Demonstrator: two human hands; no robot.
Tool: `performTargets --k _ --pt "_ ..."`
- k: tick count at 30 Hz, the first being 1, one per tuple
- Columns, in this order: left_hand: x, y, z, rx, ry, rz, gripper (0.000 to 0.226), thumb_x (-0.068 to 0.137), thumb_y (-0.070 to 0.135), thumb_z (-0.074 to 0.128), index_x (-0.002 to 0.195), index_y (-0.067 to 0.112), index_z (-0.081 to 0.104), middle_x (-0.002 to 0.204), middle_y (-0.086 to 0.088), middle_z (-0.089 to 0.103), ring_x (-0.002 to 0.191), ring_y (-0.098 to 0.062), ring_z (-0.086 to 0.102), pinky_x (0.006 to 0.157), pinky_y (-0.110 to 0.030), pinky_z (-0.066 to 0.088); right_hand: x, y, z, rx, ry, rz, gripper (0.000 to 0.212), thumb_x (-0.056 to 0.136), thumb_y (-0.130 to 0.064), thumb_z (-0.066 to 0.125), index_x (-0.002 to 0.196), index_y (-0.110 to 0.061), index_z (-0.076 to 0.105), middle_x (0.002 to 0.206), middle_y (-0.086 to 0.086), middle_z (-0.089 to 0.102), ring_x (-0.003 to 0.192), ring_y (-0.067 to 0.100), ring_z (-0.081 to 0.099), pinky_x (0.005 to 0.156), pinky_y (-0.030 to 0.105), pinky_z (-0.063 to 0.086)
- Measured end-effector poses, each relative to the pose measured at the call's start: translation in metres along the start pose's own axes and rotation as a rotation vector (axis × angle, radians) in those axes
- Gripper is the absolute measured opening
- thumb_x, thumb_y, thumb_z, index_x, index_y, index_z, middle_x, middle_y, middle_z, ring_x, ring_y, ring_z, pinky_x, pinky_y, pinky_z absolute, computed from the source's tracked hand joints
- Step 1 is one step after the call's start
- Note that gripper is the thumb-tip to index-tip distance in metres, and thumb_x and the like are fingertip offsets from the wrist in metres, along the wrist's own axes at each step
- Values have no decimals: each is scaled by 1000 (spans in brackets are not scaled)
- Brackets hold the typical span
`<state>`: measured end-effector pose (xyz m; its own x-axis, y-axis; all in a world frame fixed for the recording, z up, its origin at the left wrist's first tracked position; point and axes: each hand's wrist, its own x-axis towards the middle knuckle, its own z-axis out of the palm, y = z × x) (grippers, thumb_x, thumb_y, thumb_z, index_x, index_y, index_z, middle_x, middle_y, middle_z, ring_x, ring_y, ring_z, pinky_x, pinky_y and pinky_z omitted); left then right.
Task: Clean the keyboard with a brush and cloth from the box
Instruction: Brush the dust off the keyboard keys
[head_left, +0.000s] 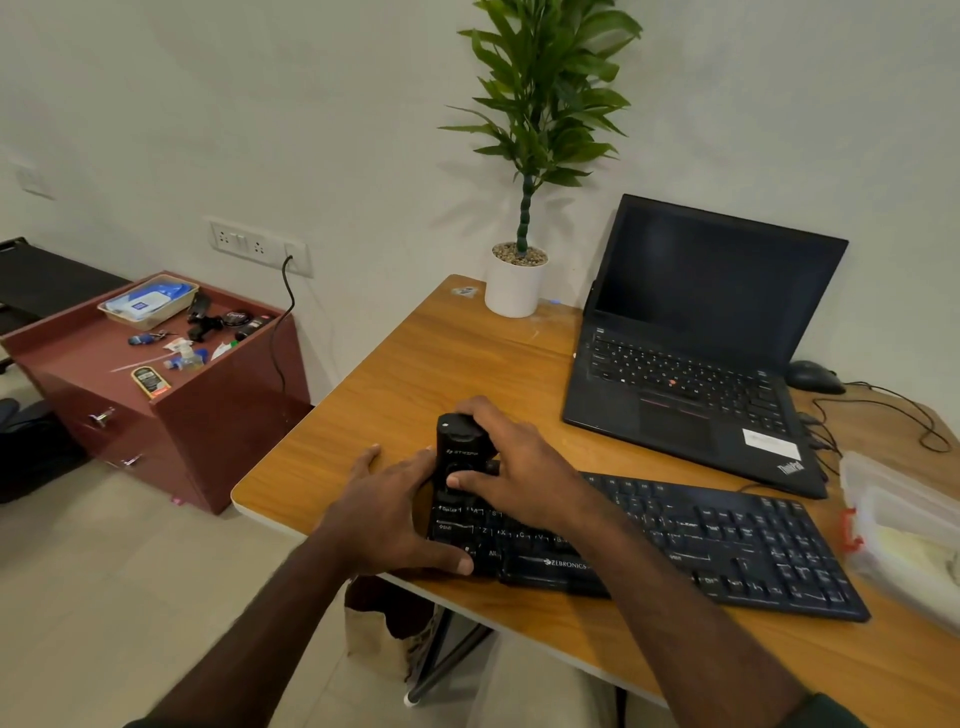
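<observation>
A black Zebronics keyboard (727, 540) lies along the front of the wooden desk (415, 374). My left hand (389, 509) holds its left end, thumb on the front corner and fingers reaching toward the back edge. My right hand (519, 467) grips a black cylindrical cleaning tool (462, 447) that stands upright on the keys at the keyboard's left end. Whatever is on the tool's underside is hidden. A clear plastic box (898, 519) with a red latch sits at the desk's right edge; pale contents show through it.
An open black laptop (691, 374) stands behind the keyboard, with a mouse (813, 376) and cables to its right. A potted plant (514, 286) is at the desk's back edge. A maroon drawer cabinet (171, 395) with small items stands to the left.
</observation>
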<state>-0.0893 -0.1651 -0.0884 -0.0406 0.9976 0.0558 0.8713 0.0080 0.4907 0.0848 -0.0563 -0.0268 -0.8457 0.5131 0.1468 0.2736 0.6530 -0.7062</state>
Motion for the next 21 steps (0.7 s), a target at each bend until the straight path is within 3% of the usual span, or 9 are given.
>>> performTargets --k 5,11,17,21 --pt "0 -2 0 31 -29 -33 131 48 102 50 155 36 14 158 11 35 144 -3 30 122 -50 -7 -11 13 -29 -45 -57 49 50 87 -24 78 123 -39 47 108 -12 64 98 7 64 81 38 59" --pt "0 -2 -1 28 -35 -47 132 47 102 50 156 37 12 160 11 31 144 -1 26 122 -48 -9 -22 33 -62 -66 -88 170 51 82 -35 80 120 -45 47 110 0 63 103 22 61 82 53 58" --pt "0 -2 1 33 -38 -55 132 48 102 51 156 37 11 159 12 33 144 -1 27 122 -49 -8 -14 12 -31 114 126 38 47 84 -21 80 120 -34 52 106 -11 64 98 11 64 78 34 58" --pt "0 -1 1 21 -25 -45 129 50 101 51 154 37 14 157 11 37 143 -1 28 122 -50 -7 -10 6 -11 53 61 -5 48 88 -22 77 124 -35 48 108 -10 63 95 8 63 69 29 57"
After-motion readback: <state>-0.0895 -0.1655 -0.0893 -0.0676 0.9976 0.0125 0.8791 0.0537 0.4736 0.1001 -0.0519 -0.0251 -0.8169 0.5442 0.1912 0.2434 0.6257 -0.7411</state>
